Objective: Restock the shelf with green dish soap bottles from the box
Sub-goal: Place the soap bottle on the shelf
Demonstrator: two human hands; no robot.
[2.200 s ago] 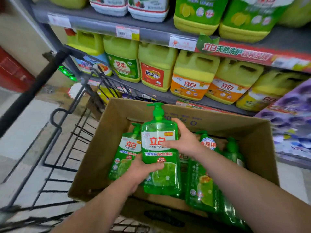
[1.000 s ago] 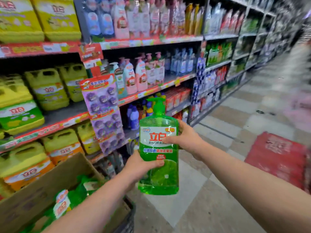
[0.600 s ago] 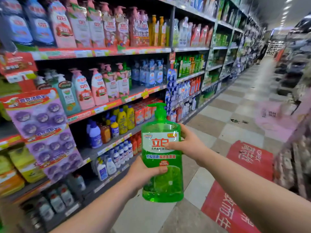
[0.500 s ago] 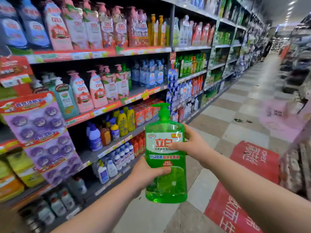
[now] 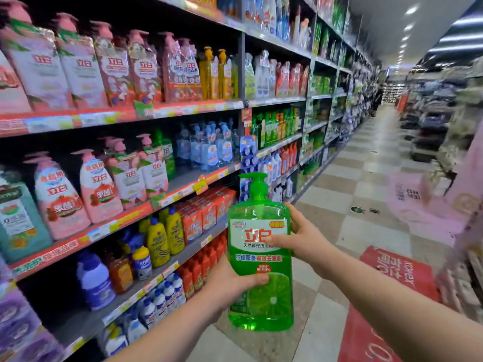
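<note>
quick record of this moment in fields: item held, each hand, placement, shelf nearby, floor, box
item held: green dish soap bottle, pump top, upright
left hand: grips the bottle's lower part, thumb across the front
right hand: grips at label height, thumb on the label
placement: in mid-air, not set down
nearby shelf: pink pump bottles on it, yellow bottles below
floor: red mat
box: not in view

green dish soap bottle ×1, 6 o'clock | grips ×2: left grip, right grip | floor drains ×2, 3 o'clock
</note>
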